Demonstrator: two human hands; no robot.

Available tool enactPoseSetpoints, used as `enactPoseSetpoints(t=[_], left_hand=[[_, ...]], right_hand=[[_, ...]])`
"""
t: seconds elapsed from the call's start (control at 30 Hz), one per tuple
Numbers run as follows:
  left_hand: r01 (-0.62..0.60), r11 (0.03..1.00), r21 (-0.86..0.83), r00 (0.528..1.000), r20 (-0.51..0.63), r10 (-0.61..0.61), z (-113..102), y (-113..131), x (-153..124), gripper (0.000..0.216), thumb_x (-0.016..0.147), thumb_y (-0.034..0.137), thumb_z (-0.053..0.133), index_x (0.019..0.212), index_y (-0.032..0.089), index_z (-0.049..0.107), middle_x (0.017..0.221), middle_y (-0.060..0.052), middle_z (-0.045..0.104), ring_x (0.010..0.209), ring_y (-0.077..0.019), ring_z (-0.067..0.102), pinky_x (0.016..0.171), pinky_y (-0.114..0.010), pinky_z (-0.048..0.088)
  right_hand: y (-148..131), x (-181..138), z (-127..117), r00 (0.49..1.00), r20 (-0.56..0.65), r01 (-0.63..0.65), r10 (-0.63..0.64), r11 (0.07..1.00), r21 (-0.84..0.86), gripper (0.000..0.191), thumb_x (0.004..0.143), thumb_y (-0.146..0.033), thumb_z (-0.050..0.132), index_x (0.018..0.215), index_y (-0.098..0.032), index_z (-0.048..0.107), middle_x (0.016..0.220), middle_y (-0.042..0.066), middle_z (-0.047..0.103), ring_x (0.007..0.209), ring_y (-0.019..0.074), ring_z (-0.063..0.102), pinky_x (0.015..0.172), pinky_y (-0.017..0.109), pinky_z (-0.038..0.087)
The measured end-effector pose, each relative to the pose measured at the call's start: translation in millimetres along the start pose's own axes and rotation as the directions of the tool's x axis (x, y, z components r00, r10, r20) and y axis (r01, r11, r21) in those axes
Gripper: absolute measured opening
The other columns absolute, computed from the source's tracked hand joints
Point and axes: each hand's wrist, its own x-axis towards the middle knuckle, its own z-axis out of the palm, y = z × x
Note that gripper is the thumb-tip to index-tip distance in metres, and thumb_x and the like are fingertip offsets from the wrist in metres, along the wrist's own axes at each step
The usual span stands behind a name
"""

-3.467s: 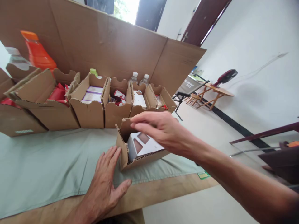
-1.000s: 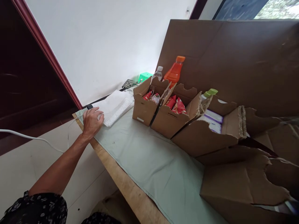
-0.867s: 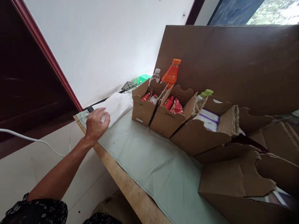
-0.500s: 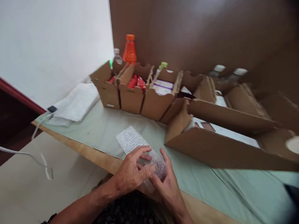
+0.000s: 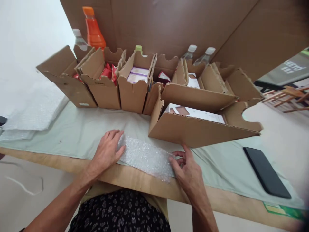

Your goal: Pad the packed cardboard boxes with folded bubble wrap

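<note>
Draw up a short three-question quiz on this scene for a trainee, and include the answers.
1. True or false: the phone lies to the right of the right hand.

2. Multiple choice: what lies between the left hand and the right hand?
A) a bowl
B) bubble wrap
C) a spoon

3. Fill in the blank: the bottle that rises highest behind the row of boxes has a cap coloured ___.

Key:
1. True
2. B
3. Orange
</note>
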Motion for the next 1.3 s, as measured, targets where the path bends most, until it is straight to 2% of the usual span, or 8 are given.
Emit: enactPoseSetpoints(t=[0.33, 0.53, 0.73, 0.9, 1.0, 1.13, 1.2, 1.3], left_hand=[[0.033, 0.996, 0.085, 0.996, 0.079, -0.040, -1.2, -11.6, 8.4, 0.060, 0.087, 0.033, 0.062, 0.143, 0.013, 0.053, 0.098, -0.011, 0.071, 0.096, -0.0358, 0.064, 0.088, -0.051, 0.053], [-0.156, 0.985, 0.072, 0.985, 0.085, 0.150, -2.3, -8.4, 27.9, 0.053, 0.081, 0.017, 0.059, 0.134, 0.018, 0.061, 0.147, -0.018, 0.058, 0.141, -0.0403, 0.047, 0.113, -0.058, 0.044], [-0.245, 0.968, 0.052, 0.953, 0.195, 0.231, -5.5, -10.3, 37.5, 0.023, 0.074, 0.007, 0.056, 0.090, 0.019, 0.069, 0.139, -0.016, 0.064, 0.142, -0.0404, 0.049, 0.110, -0.056, 0.047], [-0.266, 0.963, 0.032, 0.941, 0.227, 0.252, -41.3, -15.9, 50.5, 0.026, 0.078, 0.008, 0.053, 0.096, 0.022, 0.066, 0.090, -0.003, 0.073, 0.090, -0.0244, 0.069, 0.085, -0.039, 0.054], [-0.305, 0.948, 0.085, 0.938, 0.202, 0.283, -55.2, -6.7, 79.2, 0.032, 0.082, 0.008, 0.052, 0.108, 0.020, 0.067, 0.098, -0.007, 0.073, 0.099, -0.0283, 0.067, 0.093, -0.046, 0.049], [-0.362, 0.920, 0.150, 0.928, 0.152, 0.341, -50.0, 9.0, 105.4, 0.044, 0.082, 0.008, 0.059, 0.125, 0.014, 0.065, 0.113, -0.015, 0.070, 0.113, -0.0347, 0.062, 0.104, -0.055, 0.044], [-0.354, 0.925, 0.136, 0.933, 0.124, 0.338, -43.7, 13.5, 90.8, 0.047, 0.085, 0.010, 0.060, 0.132, 0.012, 0.062, 0.119, -0.017, 0.068, 0.115, -0.0340, 0.060, 0.103, -0.054, 0.047], [-0.396, 0.914, -0.087, 0.913, 0.068, 0.402, -35.2, 17.7, 32.0, 0.036, 0.092, 0.016, 0.058, 0.128, 0.015, 0.062, 0.115, -0.013, 0.069, 0.110, -0.0277, 0.062, 0.097, -0.045, 0.053]], right_hand=[[4.8, -8.7, 5.2, 0.997, -0.019, 0.070, -0.072, 0.994, -0.088, 0.057, 0.089, -0.047, 0.057, 0.138, -0.017, 0.060, 0.101, 0.008, 0.075, 0.071, 0.0208, 0.064, 0.072, 0.037, 0.052], [4.5, -1.9, 9.7, 0.987, 0.027, 0.158, -0.156, 0.983, -0.093, 0.043, 0.090, -0.039, 0.056, 0.124, -0.018, 0.068, 0.088, 0.007, 0.071, 0.076, 0.0240, 0.065, 0.079, 0.041, 0.054], [2.6, -22.8, 6.3, 0.961, 0.015, 0.276, -0.276, 0.960, -0.050, 0.019, 0.094, -0.037, 0.056, 0.086, -0.025, 0.068, 0.092, 0.008, 0.073, 0.087, 0.0263, 0.070, 0.080, 0.039, 0.056], [-6.2, -65.0, 29.8, 0.968, 0.123, 0.196, -0.221, 0.963, 0.184, 0.039, 0.103, -0.032, 0.053, 0.140, -0.021, 0.056, 0.090, 0.002, 0.072, 0.069, 0.0143, 0.069, 0.066, 0.024, 0.056], [-19.1, -79.0, 50.1, 0.940, 0.190, 0.239, -0.285, 0.942, 0.235, 0.056, 0.105, -0.028, 0.049, 0.160, -0.023, 0.040, 0.087, 0.000, 0.072, 0.062, 0.0117, 0.066, 0.061, 0.021, 0.053], [-34.1, -75.5, 61.4, 0.934, 0.158, 0.284, -0.321, 0.934, 0.219, 0.045, 0.103, -0.027, 0.048, 0.147, -0.025, 0.061, 0.101, 0.006, 0.079, 0.082, 0.0179, 0.075, 0.072, 0.026, 0.059], [-37.8, -70.4, 59.2, 0.931, 0.180, 0.269, -0.316, 0.931, 0.245, 0.039, 0.101, -0.028, 0.051, 0.133, -0.022, 0.072, 0.110, 0.009, 0.079, 0.092, 0.0215, 0.076, 0.080, 0.030, 0.060], [-40.2, -65.8, 52.1, 0.931, 0.266, 0.166, -0.249, 0.940, 0.298, 0.034, 0.098, -0.034, 0.056, 0.123, -0.020, 0.075, 0.086, 0.006, 0.077, 0.073, 0.0204, 0.072, 0.070, 0.030, 0.059]])
